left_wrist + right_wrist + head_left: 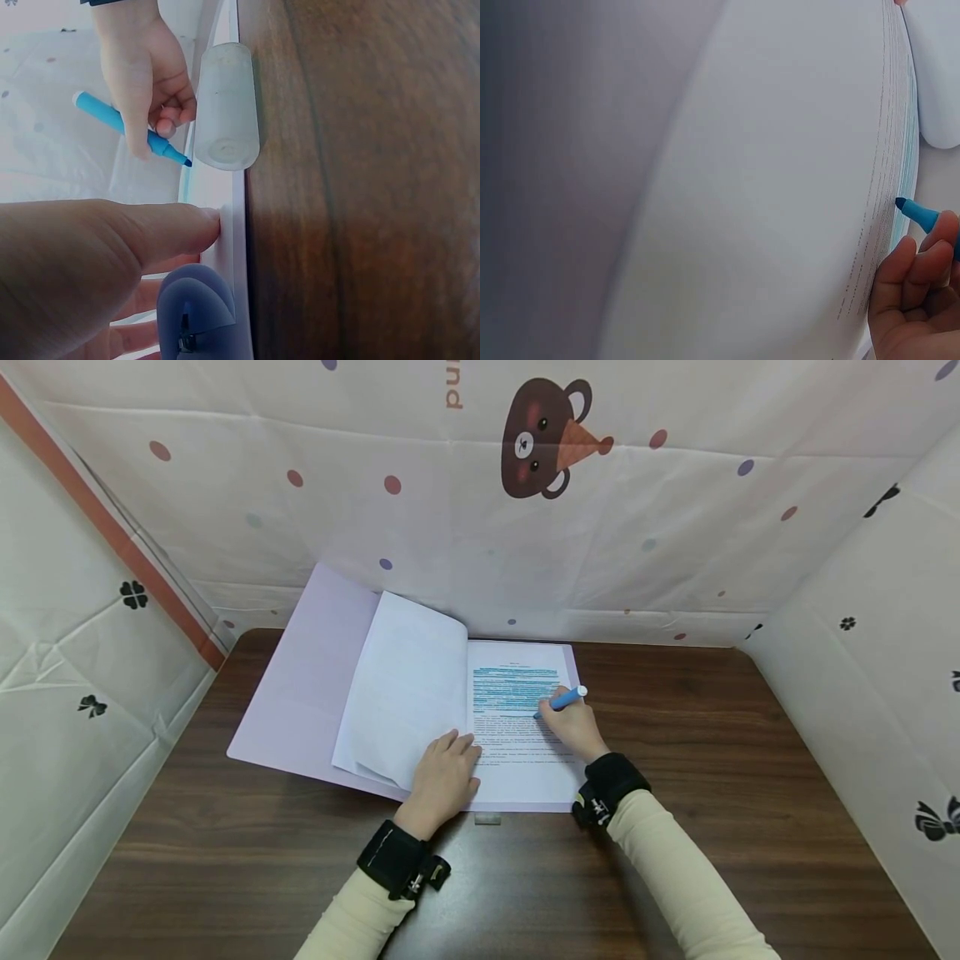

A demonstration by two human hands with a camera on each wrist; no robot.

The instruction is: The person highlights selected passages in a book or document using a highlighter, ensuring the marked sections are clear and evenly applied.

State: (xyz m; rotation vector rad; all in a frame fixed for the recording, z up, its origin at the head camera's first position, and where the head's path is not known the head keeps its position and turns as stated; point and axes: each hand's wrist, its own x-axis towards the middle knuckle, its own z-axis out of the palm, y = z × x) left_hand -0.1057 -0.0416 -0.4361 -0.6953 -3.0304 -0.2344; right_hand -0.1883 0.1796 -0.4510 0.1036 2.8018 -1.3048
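Observation:
A blue highlighter [567, 697] is gripped in my right hand [573, 724], tip down against a printed page [517, 785]. Blue marking covers the upper lines of that page; lower lines are plain. In the right wrist view the highlighter's dark tip [900, 202] meets the text beside the blue band, and curled fingers [896, 281] surround the barrel. My left hand [444, 774] rests with extended fingers on the turned-over white sheets [412, 685] and the page's lower left. Beneath the papers lies an opened lavender folder [292, 693], its cover spread to the left.
The papers lie on a dark wooden table [712, 718]. A small greyish translucent piece [487, 819] sits at the folder's bottom edge, larger in the left wrist view. Patterned white cloth [450, 527] hangs behind the table and on both sides.

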